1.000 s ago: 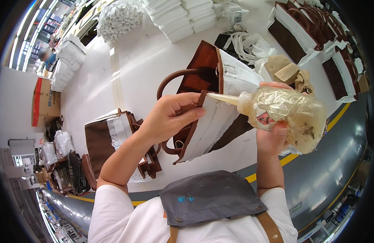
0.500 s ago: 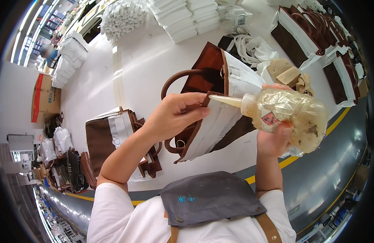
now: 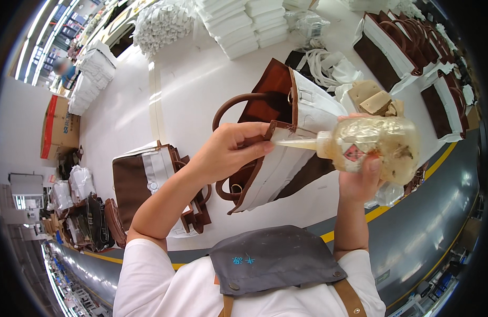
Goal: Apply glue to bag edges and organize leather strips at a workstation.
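A brown tote bag (image 3: 275, 177) with white covering on its side stands tilted on the white table, its mouth open and a rounded handle sticking out to the left. My left hand (image 3: 228, 148) pinches the bag's brown top edge between thumb and fingers. In my right hand (image 3: 363, 177) is a cloudy, yellowish squeeze bottle (image 3: 381, 140), held on its side with the long tapered nozzle aimed left. The nozzle tip is beside the pinched edge, close to my left fingertips; whether it touches the bag I cannot tell.
Folded brown bags (image 3: 133, 185) lie to the left on the table. Tan pieces (image 3: 373, 98) and white straps (image 3: 328, 66) are beyond the bottle. White stacks (image 3: 233, 26) line the far side, and more brown bags (image 3: 386, 50) stand at the far right. A carton (image 3: 59, 127) sits far left.
The bottle has tipped more level, and its nozzle tip has slid down along the bag's edge from the upper corner toward my left fingertips. My left hand keeps its pinch.
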The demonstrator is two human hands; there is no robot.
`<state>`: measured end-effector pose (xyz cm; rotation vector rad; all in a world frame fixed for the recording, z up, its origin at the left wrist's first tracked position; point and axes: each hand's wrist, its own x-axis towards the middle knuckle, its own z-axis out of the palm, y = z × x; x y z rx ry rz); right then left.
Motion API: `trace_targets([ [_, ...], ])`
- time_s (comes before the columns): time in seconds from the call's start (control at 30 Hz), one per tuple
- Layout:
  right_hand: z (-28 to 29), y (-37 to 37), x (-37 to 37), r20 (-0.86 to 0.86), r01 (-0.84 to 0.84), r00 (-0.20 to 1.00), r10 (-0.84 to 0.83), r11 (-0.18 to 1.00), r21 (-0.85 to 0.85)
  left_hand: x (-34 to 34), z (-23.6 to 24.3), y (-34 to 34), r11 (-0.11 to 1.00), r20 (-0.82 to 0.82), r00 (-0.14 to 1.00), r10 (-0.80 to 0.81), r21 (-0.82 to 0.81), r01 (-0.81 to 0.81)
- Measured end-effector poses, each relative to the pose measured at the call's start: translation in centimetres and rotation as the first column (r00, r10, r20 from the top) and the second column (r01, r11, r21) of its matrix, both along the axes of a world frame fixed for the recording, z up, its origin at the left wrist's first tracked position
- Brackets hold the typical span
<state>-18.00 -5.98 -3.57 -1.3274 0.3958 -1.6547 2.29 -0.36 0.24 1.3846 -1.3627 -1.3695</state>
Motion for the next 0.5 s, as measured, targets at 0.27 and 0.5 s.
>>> trace_targets([
  [0.27,-0.5,-1.0,-0.7,0.105,0.173,0.978,-0.178,0.983,0.061,0.1,0.1,0.1,1.000,0.021,1.000,-0.009,-0.015,0.009],
  [0.5,-0.7,-0.6,-3.1,0.357,-0.238,0.923,0.146,0.944,0.230,0.1,0.7,0.7,0.999,0.018,1.000,0.010,0.040,-0.011],
])
